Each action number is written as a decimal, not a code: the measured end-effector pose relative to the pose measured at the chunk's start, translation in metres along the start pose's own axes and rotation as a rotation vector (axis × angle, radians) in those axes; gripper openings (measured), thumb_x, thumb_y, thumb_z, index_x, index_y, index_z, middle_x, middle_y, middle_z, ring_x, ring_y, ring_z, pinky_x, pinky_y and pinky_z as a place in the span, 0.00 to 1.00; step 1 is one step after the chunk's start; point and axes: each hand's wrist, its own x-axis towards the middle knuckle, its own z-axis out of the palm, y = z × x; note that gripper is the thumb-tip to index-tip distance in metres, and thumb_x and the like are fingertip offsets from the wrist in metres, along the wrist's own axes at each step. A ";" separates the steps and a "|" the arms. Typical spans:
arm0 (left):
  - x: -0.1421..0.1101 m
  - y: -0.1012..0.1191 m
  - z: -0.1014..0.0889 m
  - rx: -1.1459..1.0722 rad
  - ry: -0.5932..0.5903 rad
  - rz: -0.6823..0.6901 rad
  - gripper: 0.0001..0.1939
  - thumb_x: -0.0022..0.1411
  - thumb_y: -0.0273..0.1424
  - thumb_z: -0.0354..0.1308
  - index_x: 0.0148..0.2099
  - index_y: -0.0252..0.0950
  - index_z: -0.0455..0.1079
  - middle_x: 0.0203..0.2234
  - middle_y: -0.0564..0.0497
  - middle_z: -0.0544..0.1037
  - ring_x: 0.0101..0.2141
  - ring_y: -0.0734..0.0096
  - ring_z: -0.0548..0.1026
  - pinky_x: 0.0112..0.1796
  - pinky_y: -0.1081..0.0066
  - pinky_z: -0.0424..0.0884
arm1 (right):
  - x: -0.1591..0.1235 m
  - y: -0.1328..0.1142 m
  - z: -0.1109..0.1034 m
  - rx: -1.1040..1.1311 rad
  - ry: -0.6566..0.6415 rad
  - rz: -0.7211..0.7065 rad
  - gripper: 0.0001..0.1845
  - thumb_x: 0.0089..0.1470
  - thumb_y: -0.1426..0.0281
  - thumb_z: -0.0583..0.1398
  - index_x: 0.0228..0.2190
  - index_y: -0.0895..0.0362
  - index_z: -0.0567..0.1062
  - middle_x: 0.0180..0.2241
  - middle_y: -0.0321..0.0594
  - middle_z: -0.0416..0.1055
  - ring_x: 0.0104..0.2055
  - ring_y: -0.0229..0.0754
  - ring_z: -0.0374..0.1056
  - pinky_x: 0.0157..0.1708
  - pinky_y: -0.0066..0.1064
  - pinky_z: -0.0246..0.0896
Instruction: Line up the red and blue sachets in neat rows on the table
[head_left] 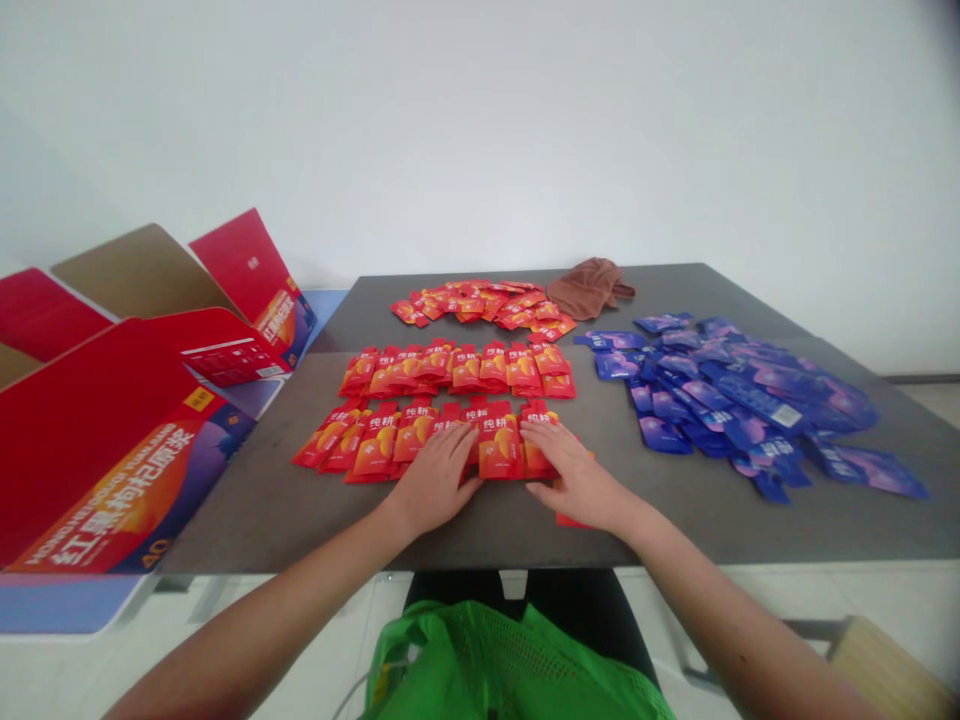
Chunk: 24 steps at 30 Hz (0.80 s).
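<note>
My left hand (436,482) lies flat with its fingers stretched over the red sachets (377,442) of the front row. A red sachet (501,442) with a fruit print stands out between my two hands. On the right side of that row, my right hand (576,478) rests its outstretched fingertips on another red sachet (538,414), with its thumb apart. Part of a further sachet (571,521) shows beneath my right palm. Behind this row lies a second row of overlapping red sachets (465,368). My hands hide parts of the front row.
A loose heap of red sachets (480,301) lies farther back, beside a crumpled brown cloth (590,287). Blue sachets (712,385) are piled on the right of the dark table (300,540). A large open red carton (97,420) stands at the left.
</note>
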 end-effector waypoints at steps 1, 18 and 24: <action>-0.003 -0.002 -0.001 -0.004 -0.005 -0.008 0.30 0.63 0.37 0.55 0.64 0.28 0.58 0.61 0.34 0.65 0.62 0.51 0.62 0.61 0.52 0.59 | 0.003 -0.003 0.000 -0.009 -0.001 -0.008 0.36 0.53 0.67 0.63 0.61 0.58 0.61 0.64 0.50 0.58 0.67 0.50 0.51 0.65 0.53 0.44; -0.017 -0.011 -0.009 -0.068 -0.085 0.051 0.36 0.61 0.41 0.58 0.66 0.31 0.54 0.64 0.35 0.59 0.65 0.50 0.55 0.61 0.51 0.58 | 0.043 -0.018 0.040 -0.195 -0.076 -0.027 0.22 0.60 0.68 0.58 0.55 0.60 0.71 0.59 0.52 0.66 0.62 0.52 0.61 0.60 0.46 0.57; -0.010 -0.029 -0.012 -0.007 -0.099 0.013 0.28 0.65 0.38 0.54 0.63 0.31 0.60 0.63 0.36 0.62 0.64 0.54 0.57 0.62 0.53 0.58 | 0.047 -0.024 0.042 -0.232 -0.064 -0.021 0.21 0.60 0.69 0.58 0.55 0.58 0.71 0.58 0.50 0.66 0.61 0.52 0.61 0.60 0.48 0.57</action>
